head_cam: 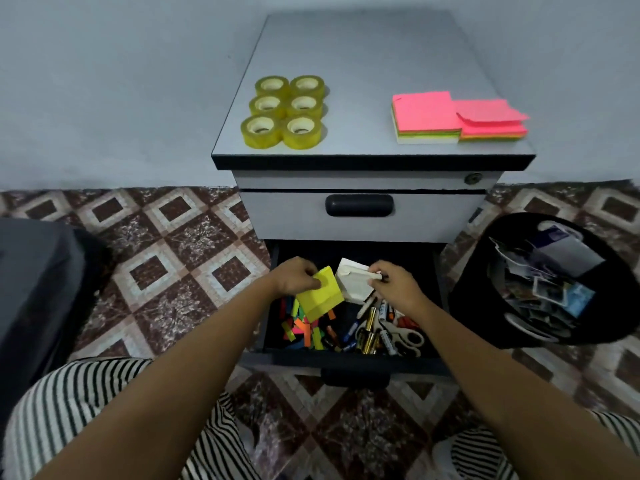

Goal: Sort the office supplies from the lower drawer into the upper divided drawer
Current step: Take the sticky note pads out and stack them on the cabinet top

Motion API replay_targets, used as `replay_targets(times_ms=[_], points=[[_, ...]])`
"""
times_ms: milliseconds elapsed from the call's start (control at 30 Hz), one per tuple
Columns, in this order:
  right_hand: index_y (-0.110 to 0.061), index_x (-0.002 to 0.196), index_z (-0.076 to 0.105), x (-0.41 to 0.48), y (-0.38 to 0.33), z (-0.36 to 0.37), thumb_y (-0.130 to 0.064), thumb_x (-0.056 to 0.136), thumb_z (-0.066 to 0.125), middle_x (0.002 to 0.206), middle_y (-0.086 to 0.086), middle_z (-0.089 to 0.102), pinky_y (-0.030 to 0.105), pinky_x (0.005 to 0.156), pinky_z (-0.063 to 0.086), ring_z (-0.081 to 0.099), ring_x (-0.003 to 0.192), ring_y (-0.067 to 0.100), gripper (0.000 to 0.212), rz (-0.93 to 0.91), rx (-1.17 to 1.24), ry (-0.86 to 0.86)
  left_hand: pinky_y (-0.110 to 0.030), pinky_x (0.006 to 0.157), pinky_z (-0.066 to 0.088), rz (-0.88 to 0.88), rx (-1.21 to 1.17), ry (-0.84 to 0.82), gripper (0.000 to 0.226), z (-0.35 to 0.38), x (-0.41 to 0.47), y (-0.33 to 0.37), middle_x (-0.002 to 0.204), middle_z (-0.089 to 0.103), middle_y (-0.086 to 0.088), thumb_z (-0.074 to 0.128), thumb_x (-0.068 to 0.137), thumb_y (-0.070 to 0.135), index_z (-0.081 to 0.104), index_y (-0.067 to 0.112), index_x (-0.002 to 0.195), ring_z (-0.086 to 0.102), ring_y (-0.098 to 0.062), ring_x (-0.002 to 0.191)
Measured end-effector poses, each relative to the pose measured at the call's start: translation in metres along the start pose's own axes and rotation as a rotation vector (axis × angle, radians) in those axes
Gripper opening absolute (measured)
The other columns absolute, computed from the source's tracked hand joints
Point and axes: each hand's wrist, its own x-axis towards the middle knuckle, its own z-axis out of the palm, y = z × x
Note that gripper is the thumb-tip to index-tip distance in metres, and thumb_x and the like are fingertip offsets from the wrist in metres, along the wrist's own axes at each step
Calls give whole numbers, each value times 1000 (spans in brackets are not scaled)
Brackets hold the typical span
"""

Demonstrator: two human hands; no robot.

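The lower drawer of a grey cabinet is pulled out. My left hand grips a yellow pad of sticky notes above the drawer's left side. My right hand pinches a white paper packet beside it. Below them in the drawer lie coloured sticky flags, markers and pens, batteries and white-handled scissors. The upper drawer with a black handle is closed. Several yellow tape rolls and pink sticky note stacks sit on the cabinet top.
A black bin full of paper scraps stands right of the cabinet. A dark bag or cushion lies on the patterned tile floor at left. My knees in striped trousers are at the bottom.
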Motion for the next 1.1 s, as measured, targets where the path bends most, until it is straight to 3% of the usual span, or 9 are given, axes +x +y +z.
replay_targets(times_ms=[133, 267, 333, 400, 633, 800, 967, 1033, 1100], points=[[-22, 100, 57, -13, -1, -11, -7, 90, 57, 84, 1, 53, 44, 75, 57, 62, 78, 27, 18, -3, 113, 96, -19, 49, 30, -2, -61, 53, 17, -4, -7, 10, 69, 47, -1, 57, 89, 12, 52, 11, 72, 44, -10, 59], [-6, 128, 53, -23, -4, -23, -4, 93, 53, 107, 15, 53, 33, 75, 57, 60, 95, 27, 34, 93, 286, 96, -18, 48, 34, 11, -127, 52, 11, -7, -15, 21, 70, 49, -2, 57, 90, 12, 56, 7, 79, 45, -9, 57], [0, 123, 55, -31, -10, -34, -4, 94, 53, 116, 22, 58, 36, 77, 57, 62, 97, 31, 29, 121, 372, 82, -18, 46, 36, 13, -223, 39, 19, -11, -20, 27, 63, 48, -2, 56, 91, 11, 55, 8, 73, 45, -11, 52], [2, 119, 56, -41, -20, -51, -4, 94, 53, 113, 21, 61, 25, 66, 57, 63, 86, 26, 26, 123, 436, 70, -18, 46, 38, 19, -377, 29, 26, -15, -25, 36, 56, 47, 0, 54, 93, 10, 53, 11, 68, 47, -11, 49], [2, 115, 57, -75, -57, -120, -5, 95, 52, 91, 19, 64, 19, 52, 54, 64, 64, 17, 22, 70, 520, 125, -21, 50, 51, 50, -826, -36, 15, -39, -45, 84, 70, 55, -3, 49, 95, 8, 60, 10, 84, 58, -9, 59], [-1, 107, 59, -91, -90, -163, -4, 95, 49, 85, 13, 67, 20, 50, 53, 65, 66, 18, 16, -1, 646, 155, -23, 58, 57, 148, -1061, -54, 13, -63, -56, 123, 76, 67, -4, 48, 94, 5, 61, 6, 90, 66, -9, 62], [-1, 94, 59, -88, -121, -203, 1, 93, 50, 68, 7, 70, 22, 49, 54, 67, 54, 13, 10, -78, 852, 272, -25, 56, 58, 225, -1283, 4, 10, -95, -57, 168, 79, 69, -9, 48, 94, 4, 58, 2, 92, 68, -12, 60], [-2, 87, 58, -83, -133, -214, 3, 93, 49, 72, 11, 67, 23, 47, 55, 66, 53, 14, 12, -79, 924, 356, -23, 52, 56, 217, -1332, 90, 9, -106, -53, 183, 67, 69, -6, 50, 93, 3, 55, 4, 87, 66, -11, 53], [0, 83, 56, -75, -143, -222, 5, 93, 47, 79, 16, 63, 24, 48, 56, 65, 60, 19, 14, -74, 981, 420, -23, 48, 54, 194, -1351, 189, 11, -115, -46, 195, 71, 63, -8, 51, 93, 3, 53, 5, 83, 63, -13, 56]])
